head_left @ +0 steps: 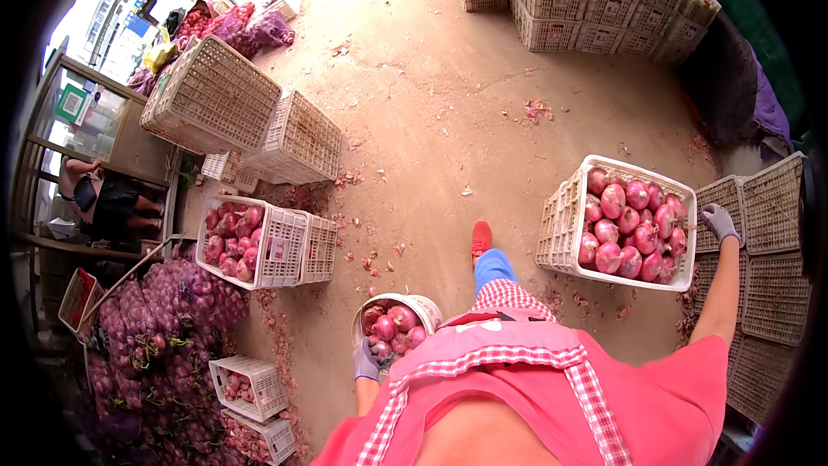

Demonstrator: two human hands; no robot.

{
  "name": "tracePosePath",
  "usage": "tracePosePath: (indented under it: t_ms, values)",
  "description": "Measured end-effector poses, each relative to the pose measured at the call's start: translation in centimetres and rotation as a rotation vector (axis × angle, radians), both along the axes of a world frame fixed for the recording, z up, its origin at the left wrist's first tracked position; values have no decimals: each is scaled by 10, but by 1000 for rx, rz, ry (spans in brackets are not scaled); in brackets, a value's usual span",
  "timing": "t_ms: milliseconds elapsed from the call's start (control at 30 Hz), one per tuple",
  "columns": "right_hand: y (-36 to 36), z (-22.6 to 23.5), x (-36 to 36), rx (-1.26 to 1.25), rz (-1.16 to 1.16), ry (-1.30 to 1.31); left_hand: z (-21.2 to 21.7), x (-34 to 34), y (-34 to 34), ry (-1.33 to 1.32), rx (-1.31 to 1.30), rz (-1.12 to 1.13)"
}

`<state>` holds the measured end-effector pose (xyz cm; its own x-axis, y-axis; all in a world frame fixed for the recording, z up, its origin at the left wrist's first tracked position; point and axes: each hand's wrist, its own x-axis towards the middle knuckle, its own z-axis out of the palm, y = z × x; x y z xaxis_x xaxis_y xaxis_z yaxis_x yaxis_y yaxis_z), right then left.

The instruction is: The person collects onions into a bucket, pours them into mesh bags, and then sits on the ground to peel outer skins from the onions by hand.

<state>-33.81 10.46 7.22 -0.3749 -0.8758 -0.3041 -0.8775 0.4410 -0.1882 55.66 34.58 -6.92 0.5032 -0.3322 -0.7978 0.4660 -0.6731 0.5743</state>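
Observation:
A white bucket point(428, 311) of red onions hangs low beside my left hip. My left hand point(366, 361), in a pale lilac glove, is closed on the side of the bucket, with part of its grip hidden. My right arm reaches out to the side. At its end my gloved right hand point(721, 223) is beside the right rim of a white plastic crate point(559, 229) filled with red onions point(630, 223). The fingers look loosely apart with nothing seen in them; whether they touch the rim I cannot tell.
Stacked crates point(776, 267) line the right side, with more stacks point(595, 4) at the far right. To the left stand onion crates point(280, 246), upended crates point(220, 91) and a pile of netted onions point(164, 328). Loose skins litter the floor point(414, 147). A person point(112, 198) sits far left.

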Motion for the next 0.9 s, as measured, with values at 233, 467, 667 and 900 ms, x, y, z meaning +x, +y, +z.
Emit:
tracePosePath:
  t_ms: [233, 467, 667, 900]
  values:
    - [-296, -7, 202, 109, 330, 25, -5, 38, -187, -6, 60, 27]
    - [-600, 26, 333, -102, 572, -76, -29, 86, -370, 116, 83, 247]
    - [-773, -1, 405, 82, 619, 55, -75, 128, -523, 72, 67, 261]
    - [-960, -23, 465, 173, 612, 7, -45, 162, -722, 116, -9, 459]
